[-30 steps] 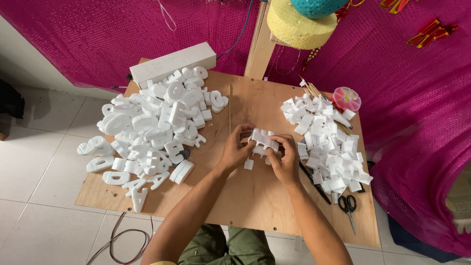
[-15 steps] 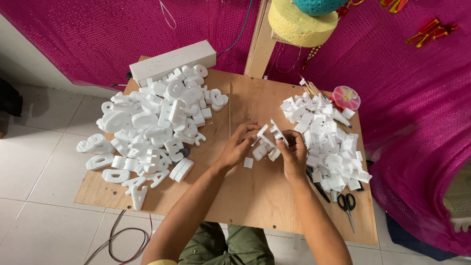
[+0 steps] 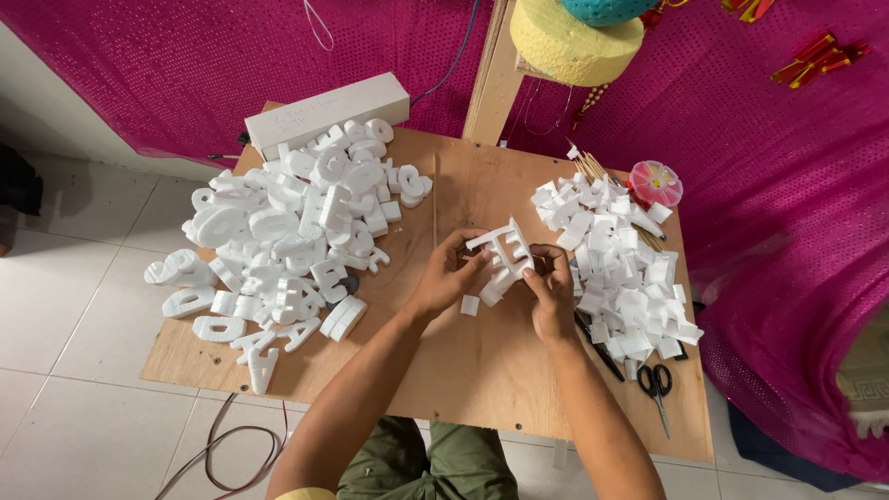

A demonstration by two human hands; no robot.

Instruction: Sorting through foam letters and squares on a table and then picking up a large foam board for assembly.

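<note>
A: Status on your hands?

B: Both are up off the board, mid-scene. Your left hand (image 3: 451, 275) pinches the near-left edge of the white foam E-shaped letter (image 3: 501, 256), thumb and fingertips pressed on it. Your right hand (image 3: 550, 285) grips its right side, fingers curled around, thumb on the front face.

A: Where's the letter exactly?

B: Held in the air just above the bare middle of the plywood work board (image 3: 482, 361), tilted, prongs pointing far-right. A two-sided hold like that looks meant to keep thin foam from snapping.

A: Anything under it?

B: One small white foam offcut cube (image 3: 469, 305) lies on the board just near-left of the letter, below your left hand. Looks like a piece pushed out of a slot; can't confirm.

A: Stock layout?

B: The big heap of white foam letters (image 3: 287, 231) sits left, spilling off the board's left edge. The pile of small white foam scrap blocks (image 3: 616, 264) sits right, close to your right hand, so it's a short reach. The two heaps are well apart.

A: Tools?

B: Black-handled scissors (image 3: 656, 384) lie near-right on the board, beside the scrap pile. A dark cutter handle pokes out under that pile; type unclear. A round pink plastic box (image 3: 656, 182) stands far-right. A long white rectangular box (image 3: 326, 113) lies at the far-left edge.
</note>
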